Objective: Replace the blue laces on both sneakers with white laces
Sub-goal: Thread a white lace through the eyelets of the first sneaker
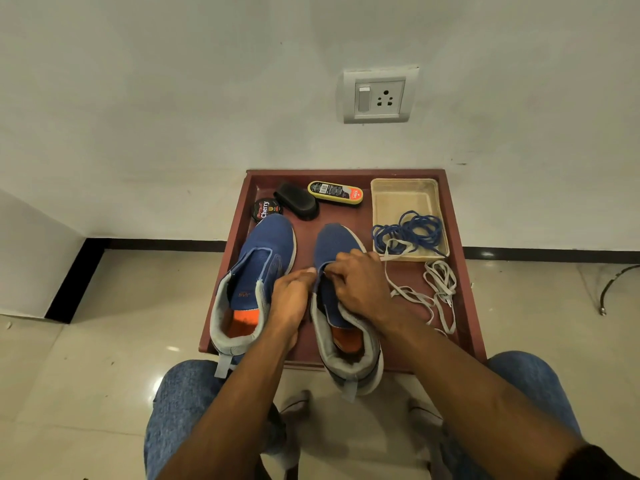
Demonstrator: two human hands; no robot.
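Observation:
Two blue sneakers with grey collars and orange insoles stand on a maroon tray table. The left sneaker has no lace in it. My left hand grips the left eyelet edge of the right sneaker. My right hand curls over that shoe's eyelets and pinches a white lace that trails off to the right across the table. Another white lace lies bunched beside it. The blue laces lie coiled in a beige tray at the back right.
At the back of the table lie a round Cherry polish tin, a black brush and a yellow polish sponge case. A wall socket is above. My knees in jeans frame the table's near edge; a cable lies on the floor to the right.

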